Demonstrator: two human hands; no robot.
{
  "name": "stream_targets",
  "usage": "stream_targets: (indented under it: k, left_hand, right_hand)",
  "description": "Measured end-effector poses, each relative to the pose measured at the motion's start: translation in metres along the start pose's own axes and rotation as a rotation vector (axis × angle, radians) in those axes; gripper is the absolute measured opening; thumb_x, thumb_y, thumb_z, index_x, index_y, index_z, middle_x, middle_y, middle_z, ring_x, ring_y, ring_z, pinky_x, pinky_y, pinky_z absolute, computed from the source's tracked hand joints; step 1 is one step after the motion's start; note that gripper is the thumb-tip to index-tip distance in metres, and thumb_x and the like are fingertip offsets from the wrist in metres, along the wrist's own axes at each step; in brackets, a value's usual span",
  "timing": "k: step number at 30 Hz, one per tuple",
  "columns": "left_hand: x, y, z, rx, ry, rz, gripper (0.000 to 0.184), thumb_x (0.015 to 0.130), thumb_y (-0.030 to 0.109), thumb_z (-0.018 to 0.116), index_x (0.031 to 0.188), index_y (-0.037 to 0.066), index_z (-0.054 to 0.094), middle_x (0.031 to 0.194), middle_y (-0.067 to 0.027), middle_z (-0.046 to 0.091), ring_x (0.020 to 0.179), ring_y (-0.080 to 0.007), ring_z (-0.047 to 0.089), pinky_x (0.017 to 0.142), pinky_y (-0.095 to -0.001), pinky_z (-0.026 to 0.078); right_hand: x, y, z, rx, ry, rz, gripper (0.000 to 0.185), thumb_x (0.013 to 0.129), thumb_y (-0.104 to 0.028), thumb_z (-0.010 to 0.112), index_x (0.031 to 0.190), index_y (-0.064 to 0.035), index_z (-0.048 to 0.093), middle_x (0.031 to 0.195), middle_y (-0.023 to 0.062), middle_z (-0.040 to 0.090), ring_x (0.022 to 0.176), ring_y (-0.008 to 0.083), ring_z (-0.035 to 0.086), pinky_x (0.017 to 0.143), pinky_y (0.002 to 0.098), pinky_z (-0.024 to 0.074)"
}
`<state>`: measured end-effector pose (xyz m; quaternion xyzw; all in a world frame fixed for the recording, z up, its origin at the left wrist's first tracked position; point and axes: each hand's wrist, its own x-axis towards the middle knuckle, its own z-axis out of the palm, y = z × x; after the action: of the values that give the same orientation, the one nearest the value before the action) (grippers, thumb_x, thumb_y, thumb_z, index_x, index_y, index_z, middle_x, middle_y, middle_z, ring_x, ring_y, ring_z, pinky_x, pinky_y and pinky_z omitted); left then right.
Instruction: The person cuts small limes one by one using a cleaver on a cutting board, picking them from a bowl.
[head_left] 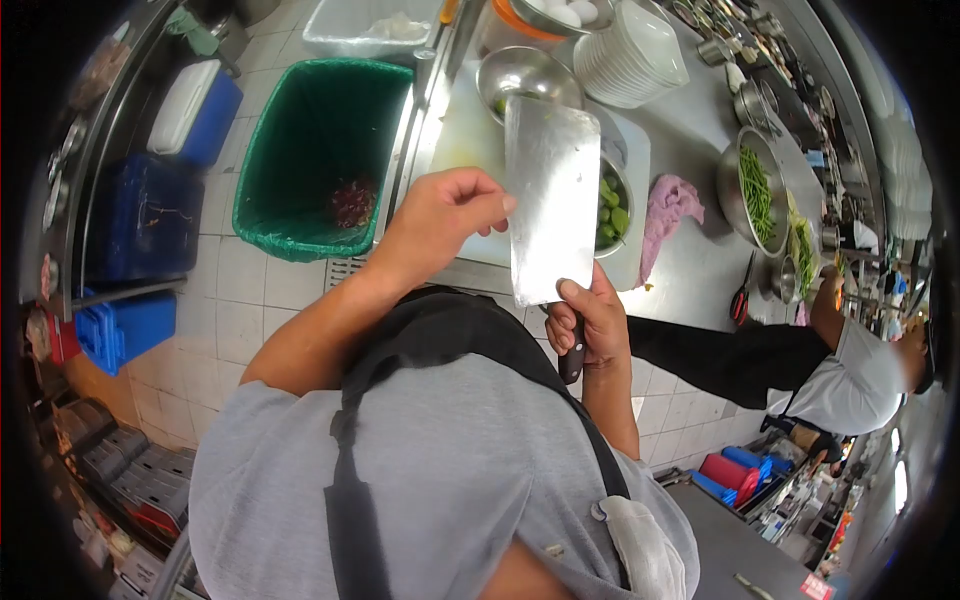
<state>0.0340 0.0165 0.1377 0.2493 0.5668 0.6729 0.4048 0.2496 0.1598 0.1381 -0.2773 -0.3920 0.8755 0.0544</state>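
Note:
A broad cleaver (555,200) is held upright in front of my body, its shiny blade facing the camera. My right hand (592,318) grips its dark handle (572,362), thumb against the base of the blade. Beside the blade's left edge is my left hand (448,218), fingers curled and fingertips pinched together close to the metal. Whatever may be between those fingertips is hidden or too small to see. Behind the blade, partly covered, a metal bowl of cut green vegetables (612,212) stands on a white cutting board (632,150).
Left of the counter stands a green-lined bin (262,200) with dark red scraps. A metal bowl (530,75), stacked white dishes (630,60), a pink cloth (668,215), red-handled scissors (740,303) and a bowl of green beans (755,195) are on the counter. A co-worker (845,375) stands right.

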Motion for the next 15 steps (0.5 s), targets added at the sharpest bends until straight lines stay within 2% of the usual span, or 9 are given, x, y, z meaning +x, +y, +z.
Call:
stream_targets:
  k: [4, 7, 9, 12, 15]
  left_hand:
    - [0.005, -0.003, 0.000, -0.016, 0.033, -0.022, 0.017, 0.101, 0.017, 0.070, 0.098, 0.000, 0.073, 0.085, -0.0040, 0.071, 0.077, -0.0098, 0.060, 0.076, -0.0262, 0.049]
    - [0.013, -0.015, -0.008, 0.076, 0.077, 0.010, 0.018, 0.101, 0.016, 0.069, 0.095, 0.000, 0.073, 0.085, -0.0048, 0.071, 0.076, -0.0101, 0.059, 0.076, -0.0260, 0.048]
    - [0.018, -0.034, -0.019, 0.265, 0.138, -0.018, 0.021, 0.102, 0.018, 0.068, 0.093, 0.000, 0.072, 0.085, -0.0047, 0.071, 0.078, -0.0100, 0.059, 0.075, -0.0260, 0.048]
    - [0.021, -0.064, -0.027, 0.487, 0.155, -0.082, 0.023, 0.103, 0.021, 0.070, 0.093, -0.001, 0.072, 0.084, -0.0023, 0.070, 0.078, -0.0082, 0.059, 0.073, -0.0263, 0.048]
    - [0.016, -0.105, -0.037, 0.733, 0.049, 0.054, 0.021, 0.100, 0.020, 0.074, 0.095, 0.000, 0.072, 0.083, -0.0034, 0.070, 0.075, -0.0102, 0.060, 0.070, -0.0286, 0.049]
  right_hand:
    - [-0.012, 0.001, -0.006, 0.012, 0.041, 0.005, 0.042, 0.101, -0.014, 0.068, 0.139, -0.0053, 0.051, 0.064, 0.0034, 0.051, 0.042, 0.0139, 0.051, 0.039, 0.0306, 0.0465]
    - [-0.032, 0.008, -0.021, 0.032, 0.114, -0.044, 0.043, 0.100, -0.012, 0.069, 0.139, -0.0057, 0.051, 0.065, 0.0035, 0.053, 0.045, 0.0139, 0.053, 0.041, 0.0301, 0.0469]
    - [-0.052, 0.018, -0.038, 0.026, 0.199, -0.102, 0.046, 0.099, -0.008, 0.067, 0.142, -0.0065, 0.051, 0.065, 0.0043, 0.054, 0.045, 0.0144, 0.054, 0.040, 0.0295, 0.0460]
    - [-0.084, 0.046, -0.071, -0.004, 0.409, -0.224, 0.044, 0.097, -0.007, 0.068, 0.138, -0.0028, 0.052, 0.068, 0.0056, 0.056, 0.047, 0.0152, 0.056, 0.044, 0.0307, 0.0492]
    - [-0.115, 0.076, -0.094, -0.136, 0.658, -0.314, 0.041, 0.095, -0.004, 0.065, 0.135, 0.0000, 0.055, 0.075, 0.0043, 0.059, 0.053, 0.0134, 0.058, 0.050, 0.0302, 0.0519]
